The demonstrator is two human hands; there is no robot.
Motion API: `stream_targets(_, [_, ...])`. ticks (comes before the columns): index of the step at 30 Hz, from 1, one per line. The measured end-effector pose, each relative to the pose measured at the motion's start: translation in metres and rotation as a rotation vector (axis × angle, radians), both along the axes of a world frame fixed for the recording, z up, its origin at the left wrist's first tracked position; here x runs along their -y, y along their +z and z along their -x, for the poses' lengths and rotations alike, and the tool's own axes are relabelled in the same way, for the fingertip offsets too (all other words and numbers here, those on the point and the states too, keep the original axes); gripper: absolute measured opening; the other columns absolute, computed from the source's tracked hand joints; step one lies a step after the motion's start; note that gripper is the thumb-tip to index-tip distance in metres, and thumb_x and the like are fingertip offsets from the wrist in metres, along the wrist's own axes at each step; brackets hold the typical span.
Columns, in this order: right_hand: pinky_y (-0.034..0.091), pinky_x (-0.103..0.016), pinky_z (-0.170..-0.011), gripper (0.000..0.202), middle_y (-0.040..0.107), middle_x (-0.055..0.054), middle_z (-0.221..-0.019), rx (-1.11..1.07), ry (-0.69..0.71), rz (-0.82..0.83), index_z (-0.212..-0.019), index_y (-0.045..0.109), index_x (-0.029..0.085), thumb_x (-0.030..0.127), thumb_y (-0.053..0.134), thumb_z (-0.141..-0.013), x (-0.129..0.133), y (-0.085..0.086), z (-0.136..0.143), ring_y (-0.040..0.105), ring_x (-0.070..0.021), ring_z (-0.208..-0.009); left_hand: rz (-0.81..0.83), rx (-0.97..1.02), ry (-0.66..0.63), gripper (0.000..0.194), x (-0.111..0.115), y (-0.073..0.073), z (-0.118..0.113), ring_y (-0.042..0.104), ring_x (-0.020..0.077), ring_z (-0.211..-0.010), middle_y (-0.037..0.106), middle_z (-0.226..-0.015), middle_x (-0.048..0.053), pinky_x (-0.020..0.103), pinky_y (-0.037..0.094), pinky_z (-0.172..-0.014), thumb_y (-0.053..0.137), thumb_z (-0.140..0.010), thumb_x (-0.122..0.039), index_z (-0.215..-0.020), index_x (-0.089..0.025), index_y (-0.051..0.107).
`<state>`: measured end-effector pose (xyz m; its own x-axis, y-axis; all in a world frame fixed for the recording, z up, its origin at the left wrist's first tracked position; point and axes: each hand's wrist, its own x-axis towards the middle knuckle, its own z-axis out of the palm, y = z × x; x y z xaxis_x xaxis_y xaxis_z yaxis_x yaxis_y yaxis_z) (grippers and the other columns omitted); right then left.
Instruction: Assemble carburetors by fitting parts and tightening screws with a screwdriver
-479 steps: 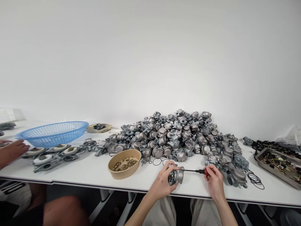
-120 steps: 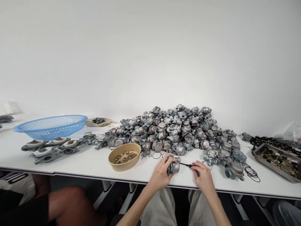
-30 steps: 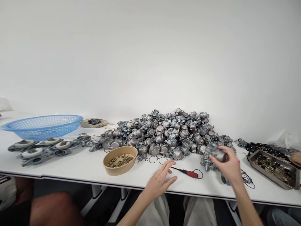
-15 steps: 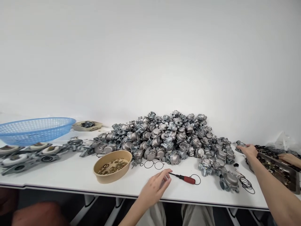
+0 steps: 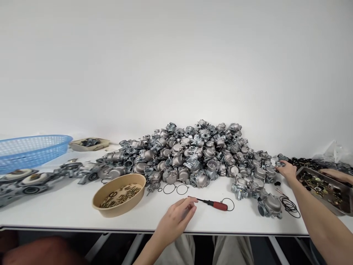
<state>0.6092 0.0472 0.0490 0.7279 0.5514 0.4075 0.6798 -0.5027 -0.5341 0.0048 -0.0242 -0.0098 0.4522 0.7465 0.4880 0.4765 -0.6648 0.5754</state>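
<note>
My left hand [image 5: 175, 219] rests on the table with loosely curled fingers and the thumb apart. Its fingertips are at the tip of a red-handled screwdriver [image 5: 220, 205], and I see nothing held in it. At the far right, my right hand [image 5: 287, 171] reaches out with its fingers closed on a small grey carburetor [image 5: 281, 157]; the fingertips are partly hidden. Between the hands lies a big heap of metal carburetors [image 5: 190, 154]. A thin black ring [image 5: 233, 204] lies by the screwdriver handle, and several more black rings [image 5: 290, 207] lie beside my right forearm.
A tan bowl [image 5: 96, 206] with brass parts stands left of my left hand. Farther left are a blue basket [image 5: 35, 151] and carburetor bodies with white rings [image 5: 37, 178]. At right, a metal tray [image 5: 347, 193] holds small parts; another person's hand [image 5: 336, 175] is over it.
The view has turned slightly to the right, so the bowl and basket sit farther left in the picture. Both hands keep nearly the same place on the table.
</note>
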Motion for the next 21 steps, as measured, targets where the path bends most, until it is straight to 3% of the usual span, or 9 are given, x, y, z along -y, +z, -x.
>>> stream_targets(4, [0.047,-0.049,-0.096,0.034,0.075,-0.012,-0.088,-0.053,-0.06,0.118,-0.103,0.075,0.015,0.036,0.078,-0.075,-0.001,-0.004,-0.003,0.065,-0.0353,-0.108,0.008,-0.005,-0.012,0.023,0.0,0.0,0.001,0.075,0.0211,-0.089,0.077,-0.1,0.001,0.029,0.06,-0.081,0.047,-0.105,-0.036,-0.112,-0.03,0.067])
stream_targets(9, [0.048,-0.049,-0.087,0.038,0.076,-0.021,-0.09,-0.049,-0.077,0.186,-0.107,0.077,0.015,0.032,0.072,-0.073,-0.001,-0.002,-0.003,0.056,-0.0459,-0.12,-0.003,-0.029,-0.03,0.022,-0.001,-0.001,0.0,0.074,0.0213,-0.092,0.076,-0.103,0.002,0.03,0.058,-0.084,0.044,-0.106,-0.034,-0.11,-0.029,0.065])
stream_targets(12, [0.049,-0.048,-0.081,0.042,0.075,-0.025,-0.093,-0.044,-0.08,0.225,-0.111,0.077,0.014,0.027,0.071,-0.071,-0.003,0.001,-0.003,0.054,-0.0478,-0.124,-0.039,-0.029,-0.04,0.021,-0.003,-0.005,-0.001,0.074,0.0216,-0.093,0.076,-0.103,0.003,0.029,0.058,-0.084,0.043,-0.105,-0.029,-0.109,-0.028,0.064])
stream_targets(16, [0.051,-0.044,-0.084,0.039,0.078,-0.023,-0.102,-0.014,-0.039,0.281,-0.109,0.078,0.015,0.026,0.07,-0.072,-0.003,0.006,-0.006,0.063,-0.0428,-0.117,-0.076,-0.02,-0.042,0.022,-0.004,-0.008,-0.001,0.073,0.0214,-0.09,0.075,-0.1,0.003,0.029,0.057,-0.081,0.042,-0.104,-0.024,-0.107,-0.027,0.064])
stream_targets(21, [0.054,-0.039,-0.074,0.045,0.081,-0.02,-0.098,0.025,0.008,0.35,-0.114,0.078,0.015,0.042,0.073,-0.078,0.003,0.008,-0.013,0.073,-0.039,-0.098,-0.091,-0.021,-0.057,0.024,-0.006,-0.009,-0.001,0.073,0.0213,-0.088,0.075,-0.1,0.005,0.029,0.056,-0.077,0.039,-0.103,-0.02,-0.105,-0.025,0.063])
